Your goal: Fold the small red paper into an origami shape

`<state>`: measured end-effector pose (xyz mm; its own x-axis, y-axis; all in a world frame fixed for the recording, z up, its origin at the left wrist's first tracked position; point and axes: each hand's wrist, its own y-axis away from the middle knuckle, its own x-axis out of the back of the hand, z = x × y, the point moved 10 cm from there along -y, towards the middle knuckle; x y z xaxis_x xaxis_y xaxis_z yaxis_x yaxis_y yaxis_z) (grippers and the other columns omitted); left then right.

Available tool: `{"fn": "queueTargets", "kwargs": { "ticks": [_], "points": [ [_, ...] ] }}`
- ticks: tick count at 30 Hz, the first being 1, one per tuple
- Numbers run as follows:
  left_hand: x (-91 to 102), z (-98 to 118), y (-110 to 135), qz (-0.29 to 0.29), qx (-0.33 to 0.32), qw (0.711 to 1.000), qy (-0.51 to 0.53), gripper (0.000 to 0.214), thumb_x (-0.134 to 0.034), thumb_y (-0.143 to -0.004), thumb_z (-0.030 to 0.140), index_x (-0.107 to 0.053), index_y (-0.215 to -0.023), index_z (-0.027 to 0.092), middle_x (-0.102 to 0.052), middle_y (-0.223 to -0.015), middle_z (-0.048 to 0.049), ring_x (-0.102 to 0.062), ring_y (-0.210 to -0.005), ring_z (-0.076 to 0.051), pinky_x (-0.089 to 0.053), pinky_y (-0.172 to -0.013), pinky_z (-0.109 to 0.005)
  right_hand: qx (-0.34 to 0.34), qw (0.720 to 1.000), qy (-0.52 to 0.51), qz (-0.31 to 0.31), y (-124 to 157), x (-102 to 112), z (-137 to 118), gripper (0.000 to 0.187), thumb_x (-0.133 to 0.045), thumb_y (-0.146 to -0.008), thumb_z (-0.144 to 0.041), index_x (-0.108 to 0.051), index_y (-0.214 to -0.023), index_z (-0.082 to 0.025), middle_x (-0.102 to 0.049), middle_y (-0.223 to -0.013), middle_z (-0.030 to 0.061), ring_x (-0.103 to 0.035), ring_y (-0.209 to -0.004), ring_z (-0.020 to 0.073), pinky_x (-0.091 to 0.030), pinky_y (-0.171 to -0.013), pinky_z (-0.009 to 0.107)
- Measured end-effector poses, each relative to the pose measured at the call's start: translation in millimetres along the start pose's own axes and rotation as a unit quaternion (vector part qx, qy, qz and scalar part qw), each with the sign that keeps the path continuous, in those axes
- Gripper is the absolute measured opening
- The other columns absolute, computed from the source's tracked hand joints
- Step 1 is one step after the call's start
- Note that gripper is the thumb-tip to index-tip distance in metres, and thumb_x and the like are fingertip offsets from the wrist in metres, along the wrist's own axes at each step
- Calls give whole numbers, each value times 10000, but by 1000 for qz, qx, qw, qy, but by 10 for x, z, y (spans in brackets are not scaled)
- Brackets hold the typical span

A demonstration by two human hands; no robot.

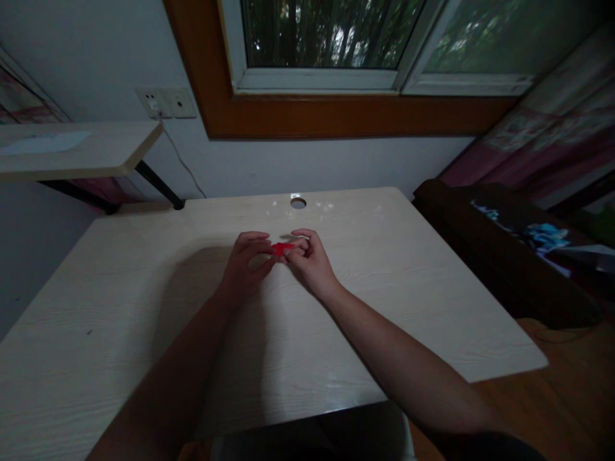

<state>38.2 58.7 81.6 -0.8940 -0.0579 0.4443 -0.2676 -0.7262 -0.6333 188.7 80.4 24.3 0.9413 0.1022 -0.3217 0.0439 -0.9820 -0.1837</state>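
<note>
A small, bright red piece with angular edges, perhaps folded paper (282, 248), is held between my two hands over the far half of the pale wooden desk (336, 339). My left hand (247, 262) pinches its left end between thumb and fingers. At the other end, my right hand (311, 259) grips it with thumb and fingertips, the index finger raised. Fingers cover both ends of the piece, so its full shape is hidden.
Near the desk's back edge is a round cable hole (298, 203). A raised shelf (77, 153) on black legs stands at the back left, with a paper on it. A wall socket (166, 102) has a cable hanging down. Right of the desk sits a dark brown sofa-like piece (504, 256).
</note>
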Motion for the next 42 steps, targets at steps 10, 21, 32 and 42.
{"fn": "queueTargets", "kwargs": {
  "ticks": [10, 21, 32, 42],
  "points": [
    [-116, -214, 63, -12, 94, 982, 162, 122, -666, -898, 229, -635, -1014, 204, -625, -1083, -70, -664, -997, -170, -610, -850, -328, -1, 998, -20, -62, 21, -103, 61, 410, -776, -782, -296, -534, -1112, -268, -648, -829, -43, -697, -746, 140, -589, -795, 355],
    [-163, -327, 97, -20, 164, 972, 167, 200, -715, -850, 263, -669, -1034, 200, -676, -1024, -54, -695, -889, -169, -606, -817, -326, -35, 998, 13, -58, 31, -102, 127, 253, -762, -805, -328, -620, -979, -212, -693, -832, -1, -692, -753, 137, -572, -760, 316],
    [-114, -401, 78, -5, 169, 968, 188, 207, -734, -840, 301, -683, -1011, 197, -684, -1014, -56, -687, -885, -171, -584, -797, -306, -52, 995, -29, -78, 34, -140, 120, 264, -774, -808, -329, -593, -950, -200, -692, -796, -12, -696, -703, 123, -566, -714, 293],
    [-55, -390, 49, 12, 134, 978, 163, 170, -732, -851, 297, -704, -1000, 223, -660, -1021, -55, -670, -902, -167, -563, -818, -310, -41, 994, -6, -97, 55, -172, 119, 239, -735, -847, -349, -580, -972, -218, -674, -816, -15, -701, -717, 128, -567, -707, 293]
  ]
}}
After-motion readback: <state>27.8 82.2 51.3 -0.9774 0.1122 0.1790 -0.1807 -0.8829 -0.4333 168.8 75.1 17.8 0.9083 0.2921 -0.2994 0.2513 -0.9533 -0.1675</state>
